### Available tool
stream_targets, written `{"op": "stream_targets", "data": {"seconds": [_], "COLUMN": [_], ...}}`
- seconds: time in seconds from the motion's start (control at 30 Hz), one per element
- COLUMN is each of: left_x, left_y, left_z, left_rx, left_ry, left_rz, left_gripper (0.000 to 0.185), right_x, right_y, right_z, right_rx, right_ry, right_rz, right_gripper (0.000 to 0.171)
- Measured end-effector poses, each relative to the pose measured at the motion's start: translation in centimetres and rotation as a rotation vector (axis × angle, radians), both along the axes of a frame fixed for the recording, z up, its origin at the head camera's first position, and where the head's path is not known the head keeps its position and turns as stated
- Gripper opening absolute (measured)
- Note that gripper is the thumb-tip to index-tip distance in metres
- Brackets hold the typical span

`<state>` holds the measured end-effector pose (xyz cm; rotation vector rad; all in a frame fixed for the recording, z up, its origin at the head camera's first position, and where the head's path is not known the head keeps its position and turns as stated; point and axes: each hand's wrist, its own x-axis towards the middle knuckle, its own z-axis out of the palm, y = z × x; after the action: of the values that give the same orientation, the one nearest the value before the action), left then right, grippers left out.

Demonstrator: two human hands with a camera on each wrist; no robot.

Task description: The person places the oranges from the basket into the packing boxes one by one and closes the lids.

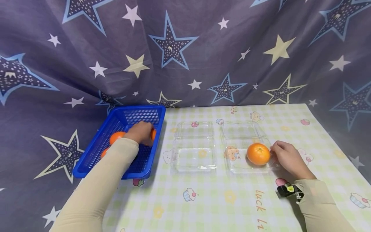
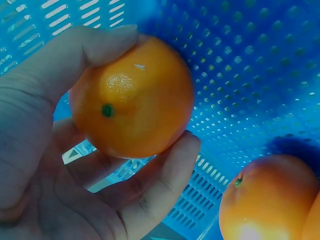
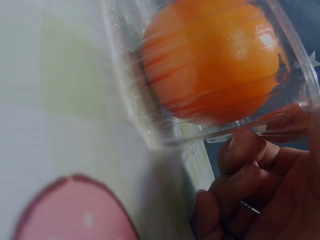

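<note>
Inside the blue basket (image 1: 136, 175), my left hand (image 1: 142, 132) grips an orange (image 2: 132, 100), thumb on its upper side and fingers around the lower side. Its green stem end shows in the left wrist view. Other oranges (image 2: 272, 197) lie beside it in the basket. On the right, a single orange (image 1: 258, 154) sits in the front half of an opened clear plastic container (image 1: 240, 167). My right hand (image 1: 287, 158) pinches that container's right rim with curled fingers, close beside the fruit.
A second opened clear plastic container (image 1: 195, 166) lies between the basket and the container with the orange. A checked cloth with printed pictures covers the table (image 1: 208, 206). Behind it hangs a dark curtain (image 1: 203, 48) with stars.
</note>
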<state>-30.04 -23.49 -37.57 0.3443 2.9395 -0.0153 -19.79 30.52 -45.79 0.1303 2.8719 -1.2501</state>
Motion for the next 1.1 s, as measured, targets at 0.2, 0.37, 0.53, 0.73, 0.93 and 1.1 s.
{"op": "stream_targets", "data": {"seconds": [0.2,0.37,0.53,0.73,0.93,1.1], "left_x": [0.3,0.8,1.4,1.6,1.5,1.8], "left_y": [-0.1,-0.2,-0.2,-0.2,-0.2,-0.2], "left_z": [-0.3,-0.5,-0.2,0.4,1.3,2.1], "left_rx": [-0.004,-0.001,-0.025,-0.069,-0.112,-0.138], "left_ry": [0.017,0.034,0.019,-0.002,0.018,0.058], "left_rz": [-0.007,-0.019,-0.018,0.016,0.053,0.062], "left_gripper": [0.038,0.035,0.034,0.031,0.034,0.037], "right_x": [0.0,0.0,0.0,0.0,0.0,0.0], "right_y": [0.0,0.0,0.0,0.0,-0.1,-0.1], "right_z": [0.3,0.4,0.1,-0.1,-0.1,0.0], "right_rx": [0.004,0.006,0.004,0.002,-0.002,-0.003], "right_ry": [0.007,0.009,-0.006,-0.009,-0.019,-0.023], "right_rz": [0.003,0.003,0.003,-0.004,-0.006,-0.005], "right_gripper": [0.039,0.039,0.04,0.04,0.04,0.041]}}
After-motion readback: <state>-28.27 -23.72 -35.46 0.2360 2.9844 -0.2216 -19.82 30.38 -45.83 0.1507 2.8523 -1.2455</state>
